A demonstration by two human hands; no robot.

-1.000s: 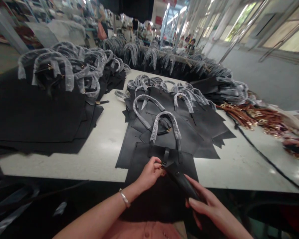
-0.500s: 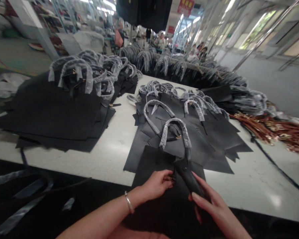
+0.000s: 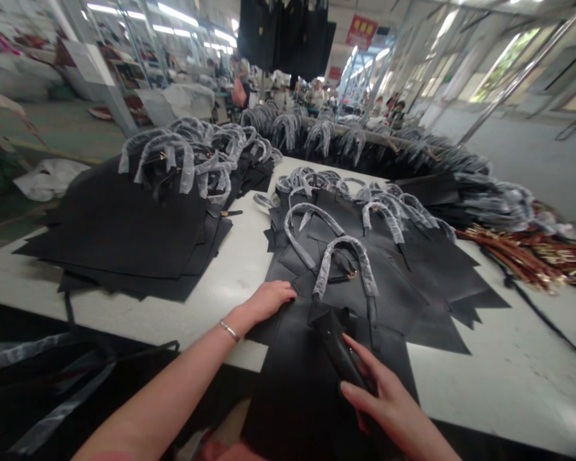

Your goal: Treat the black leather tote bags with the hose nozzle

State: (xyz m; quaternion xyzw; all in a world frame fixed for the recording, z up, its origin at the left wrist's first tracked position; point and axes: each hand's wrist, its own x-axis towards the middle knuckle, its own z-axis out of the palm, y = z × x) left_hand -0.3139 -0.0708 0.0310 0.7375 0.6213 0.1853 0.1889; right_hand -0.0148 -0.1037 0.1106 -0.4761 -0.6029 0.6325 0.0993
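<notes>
A black bag panel (image 3: 288, 378) with a plastic-wrapped handle (image 3: 348, 246) lies in front of me, overhanging the table's near edge. My left hand (image 3: 272, 298), wearing a bangle, is at the panel's upper left corner, its fingers together and closed on the edge; the thumb is hidden. My right hand (image 3: 381, 390) is wrapped round a dark, elongated hand tool (image 3: 338, 349) whose exact kind I cannot make out. The tool's blunt head is over the panel, beside the base of the handle. Behind it lie more black panels (image 3: 388, 275) with wrapped handles.
A pile of black panels (image 3: 120, 224) with wrapped handles covers the left of the white table (image 3: 206, 320). Brown straps (image 3: 532, 256) with metal fittings lie at the right, near a black cord (image 3: 547, 326). Further panels hang overhead (image 3: 283, 38).
My left hand has moved left and up from the handle's base to the panel's corner. The tool in my right hand has shifted left and slightly down. The view has tilted slightly.
</notes>
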